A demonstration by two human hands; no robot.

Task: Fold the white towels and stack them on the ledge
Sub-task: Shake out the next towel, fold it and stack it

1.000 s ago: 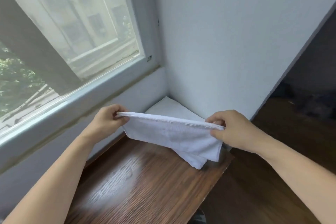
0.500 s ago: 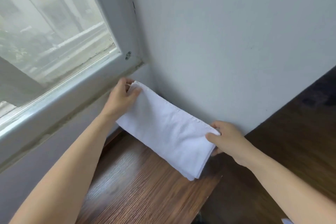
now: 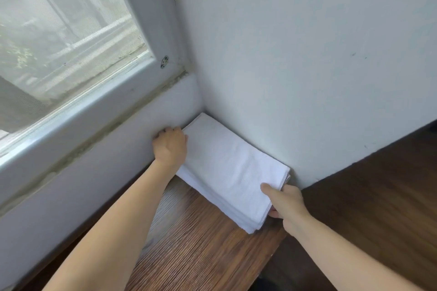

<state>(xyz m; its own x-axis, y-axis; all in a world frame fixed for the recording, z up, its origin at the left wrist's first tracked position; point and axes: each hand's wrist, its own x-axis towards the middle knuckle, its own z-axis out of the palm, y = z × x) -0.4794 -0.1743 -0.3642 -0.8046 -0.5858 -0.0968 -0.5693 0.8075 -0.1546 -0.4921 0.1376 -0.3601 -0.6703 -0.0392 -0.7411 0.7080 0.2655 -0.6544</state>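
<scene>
A stack of folded white towels (image 3: 227,168) lies flat on the dark wooden ledge (image 3: 201,250), pushed into the corner where the two walls meet. My left hand (image 3: 170,146) grips the stack's far-left edge, with its fingers curled down against the wall under the window. My right hand (image 3: 285,203) holds the near-right corner, thumb on top of the top towel and fingers under the edge. Several layered towel edges show at the front of the stack.
A white-framed window (image 3: 71,38) runs along the left wall above the ledge. A plain white wall (image 3: 307,66) stands right behind the towels. Beyond the ledge's right edge lies dark wooden floor (image 3: 378,196).
The folded towel, held up in the air between both hands before, has come down onto the stack in the corner. Both hands moved down and forward with it.
</scene>
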